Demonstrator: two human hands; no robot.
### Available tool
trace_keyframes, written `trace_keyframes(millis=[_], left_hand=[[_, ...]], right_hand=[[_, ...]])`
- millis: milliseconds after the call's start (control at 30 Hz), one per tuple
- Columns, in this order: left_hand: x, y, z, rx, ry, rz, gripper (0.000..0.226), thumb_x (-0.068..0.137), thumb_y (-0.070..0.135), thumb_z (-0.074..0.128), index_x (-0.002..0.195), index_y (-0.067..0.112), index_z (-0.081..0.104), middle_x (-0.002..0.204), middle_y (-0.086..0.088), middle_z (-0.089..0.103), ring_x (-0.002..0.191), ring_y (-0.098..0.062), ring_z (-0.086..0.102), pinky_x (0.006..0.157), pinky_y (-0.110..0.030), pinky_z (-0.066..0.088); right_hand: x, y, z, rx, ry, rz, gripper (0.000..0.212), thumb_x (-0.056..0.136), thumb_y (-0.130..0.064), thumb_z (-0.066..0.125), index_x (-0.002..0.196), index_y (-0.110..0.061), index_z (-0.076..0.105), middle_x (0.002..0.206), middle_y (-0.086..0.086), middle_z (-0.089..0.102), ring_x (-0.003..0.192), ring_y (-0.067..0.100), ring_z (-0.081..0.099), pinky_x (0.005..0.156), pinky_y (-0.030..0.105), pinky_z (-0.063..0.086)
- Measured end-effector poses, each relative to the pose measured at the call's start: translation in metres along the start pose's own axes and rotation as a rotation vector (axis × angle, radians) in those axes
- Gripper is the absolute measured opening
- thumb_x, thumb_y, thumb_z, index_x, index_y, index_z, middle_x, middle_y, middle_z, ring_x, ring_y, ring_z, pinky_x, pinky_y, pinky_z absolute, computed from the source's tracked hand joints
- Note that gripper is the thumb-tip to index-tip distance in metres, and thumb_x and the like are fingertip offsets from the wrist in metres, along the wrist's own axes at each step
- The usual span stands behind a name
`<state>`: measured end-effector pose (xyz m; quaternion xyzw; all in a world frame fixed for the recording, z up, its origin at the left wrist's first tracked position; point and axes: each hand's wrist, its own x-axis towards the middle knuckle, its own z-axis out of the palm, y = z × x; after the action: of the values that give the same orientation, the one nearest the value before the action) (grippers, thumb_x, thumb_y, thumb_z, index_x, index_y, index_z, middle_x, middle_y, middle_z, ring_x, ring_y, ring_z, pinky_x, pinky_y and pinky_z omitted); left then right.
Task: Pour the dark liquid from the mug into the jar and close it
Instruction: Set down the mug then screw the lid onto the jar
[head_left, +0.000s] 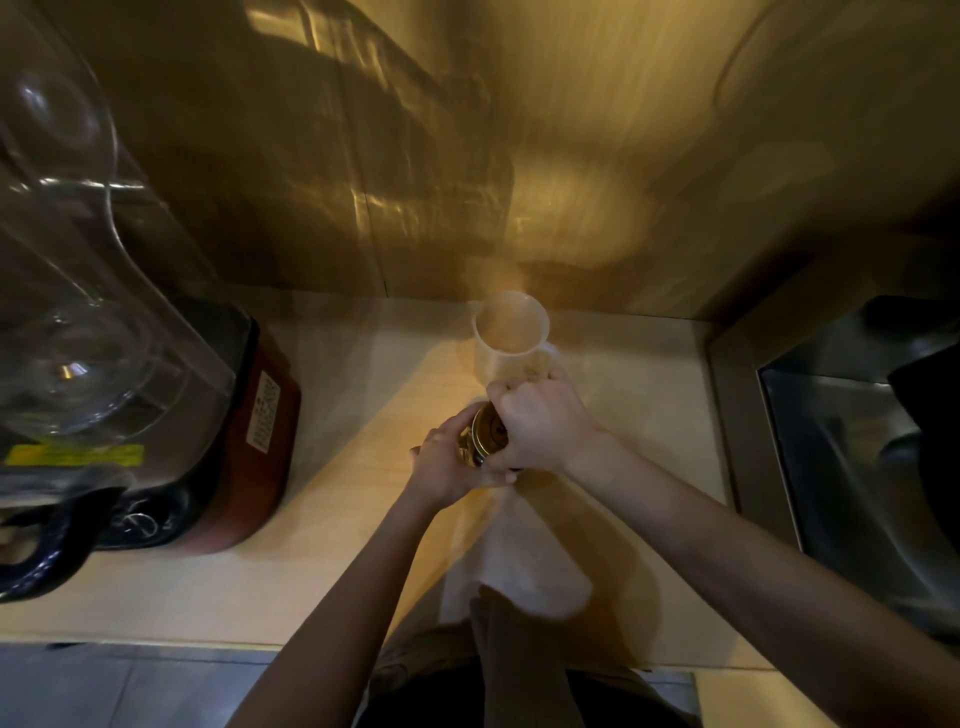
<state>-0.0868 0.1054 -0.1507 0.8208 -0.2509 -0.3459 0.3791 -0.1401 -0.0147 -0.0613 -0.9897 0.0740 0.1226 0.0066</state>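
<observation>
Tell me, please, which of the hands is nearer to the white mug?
Right. The right hand grips the jar's gold lid just in front of the white mug; the left hand holds the jar's side, farther back.

One white mug (511, 332), one jar (485, 436) with one gold lid (492, 432) and one white cloth (519, 561) are on the desk (337, 582). One blender (130, 389) stands at the left. Two hands show: one left hand (449, 462), one right hand (540, 423).

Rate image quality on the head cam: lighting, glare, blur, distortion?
Head view: dim, warm yellow light; streaky glare on the reflective back wall; motion blur softens the white ceramic mug and both hands, left hand and right hand, around the gold-lidded jar; strong wide-angle bending stretches the clear plastic blender jug at left.
</observation>
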Motion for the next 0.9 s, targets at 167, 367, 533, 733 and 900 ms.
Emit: trace_keyframes(millis=[167,367,533,733,900], left_hand=[[0.0015,0.0000,-0.0008,0.032,0.003,0.005,0.100,0.051,0.050,0.081,0.137,0.038,0.031,0.143,0.004,0.045,0.131,-0.023,0.039,0.091,-0.037,0.021],[-0.0031,0.0015,0.0001,-0.038,0.013,0.017,0.102,0.042,0.058,0.073,0.135,0.038,0.034,0.138,0.005,0.050,0.129,-0.020,0.043,0.104,-0.050,0.032],[-0.0043,0.0011,0.0022,-0.040,0.037,0.018,0.101,0.045,0.056,0.075,0.135,0.036,0.035,0.136,0.007,0.051,0.128,-0.018,0.044,0.100,-0.043,0.032],[-0.0039,0.0004,0.0013,-0.062,0.044,0.037,0.100,0.045,0.055,0.078,0.134,0.037,0.036,0.135,0.010,0.052,0.125,-0.016,0.046,0.100,-0.050,0.035],[-0.0058,0.0016,0.0012,-0.091,0.031,0.032,0.101,0.041,0.059,0.075,0.132,0.039,0.037,0.133,0.009,0.054,0.125,-0.016,0.047,0.102,-0.051,0.035]], right_hand=[[0.0058,-0.0066,-0.0015,0.023,-0.034,0.038,0.064,0.063,-0.052,0.075,0.103,-0.007,0.053,0.094,0.009,0.069,0.086,0.027,0.064,0.084,0.040,0.043],[-0.0015,-0.0031,0.0004,0.014,-0.034,0.053,0.061,0.064,-0.052,0.073,0.103,-0.009,0.054,0.099,0.008,0.067,0.090,0.028,0.062,0.086,0.043,0.039],[-0.0010,-0.0055,-0.0071,-0.026,-0.093,0.019,0.059,0.064,-0.044,0.075,0.107,-0.012,0.053,0.101,0.007,0.065,0.094,0.027,0.061,0.091,0.044,0.036],[-0.0031,-0.0032,-0.0075,-0.050,-0.078,-0.011,0.067,0.057,-0.041,0.080,0.110,-0.013,0.051,0.105,0.007,0.063,0.097,0.028,0.058,0.090,0.043,0.037],[0.0023,-0.0046,-0.0027,0.022,-0.031,0.058,0.058,0.060,-0.047,0.074,0.100,-0.010,0.053,0.096,0.007,0.067,0.088,0.028,0.062,0.087,0.043,0.037]])
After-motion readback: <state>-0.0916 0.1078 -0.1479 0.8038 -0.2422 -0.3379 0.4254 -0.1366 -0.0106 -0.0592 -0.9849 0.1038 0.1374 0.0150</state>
